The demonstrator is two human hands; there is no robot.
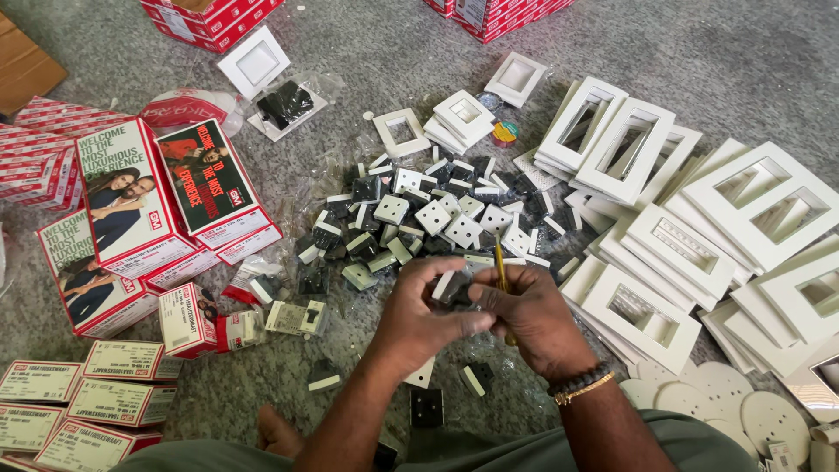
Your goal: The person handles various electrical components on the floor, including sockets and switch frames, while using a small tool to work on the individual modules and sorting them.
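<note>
Left hand (424, 310) pinched a switch module (447, 284); right hand (533, 316) gripped a yellow screwdriver (500, 262) against it, above the module pile (428, 218).

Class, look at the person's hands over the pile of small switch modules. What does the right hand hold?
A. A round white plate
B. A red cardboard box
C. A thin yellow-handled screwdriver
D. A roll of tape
C: the right hand grips a thin yellow-handled screwdriver pointing up from its fingers, while the left hand holds a small white-and-grey switch module against it.
</note>
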